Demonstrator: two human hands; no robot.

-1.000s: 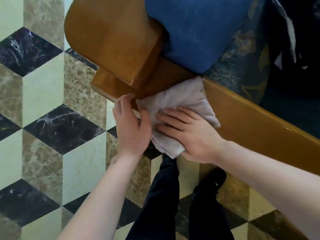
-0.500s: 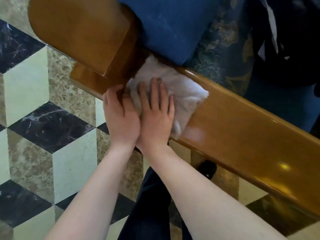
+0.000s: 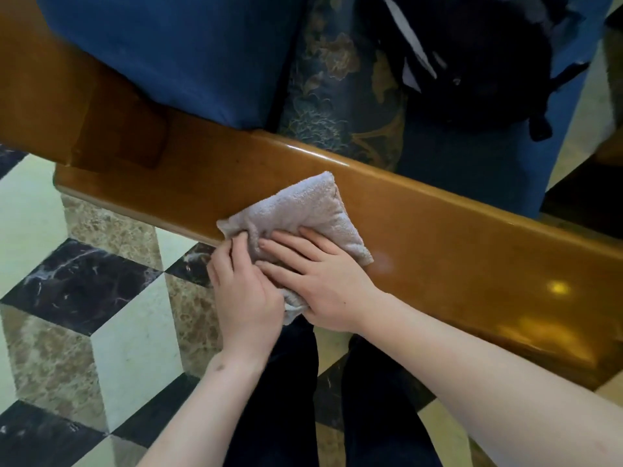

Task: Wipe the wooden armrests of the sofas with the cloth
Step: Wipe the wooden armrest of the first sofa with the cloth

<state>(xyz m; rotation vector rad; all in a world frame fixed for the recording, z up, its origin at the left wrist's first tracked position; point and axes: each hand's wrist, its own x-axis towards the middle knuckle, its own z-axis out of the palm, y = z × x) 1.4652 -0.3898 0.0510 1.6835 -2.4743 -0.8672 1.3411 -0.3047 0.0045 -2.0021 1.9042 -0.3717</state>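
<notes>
A glossy brown wooden armrest [image 3: 455,237] runs from the upper left down to the right edge. A folded pale grey terry cloth [image 3: 303,203] lies on its near side, draped partly over the front edge. My right hand [image 3: 320,281] presses flat on the cloth's lower part, fingers spread and pointing left. My left hand [image 3: 242,291] sits beside it, fingertips pinching the cloth's left corner at the armrest's edge. The cloth's lower end is hidden under my hands.
A blue seat cushion [image 3: 175,52], a dark floral pillow [image 3: 337,106] and a black bag [image 3: 478,55] lie beyond the armrest. The sofa's wooden back post [image 3: 43,106] rises at left. Patterned marble floor [image 3: 101,298] and my dark trouser legs [image 3: 286,399] are below.
Both hands and the cloth have slid right along the armrest, away from the corner by the back post. The right hand's fingers now point left across the cloth.
</notes>
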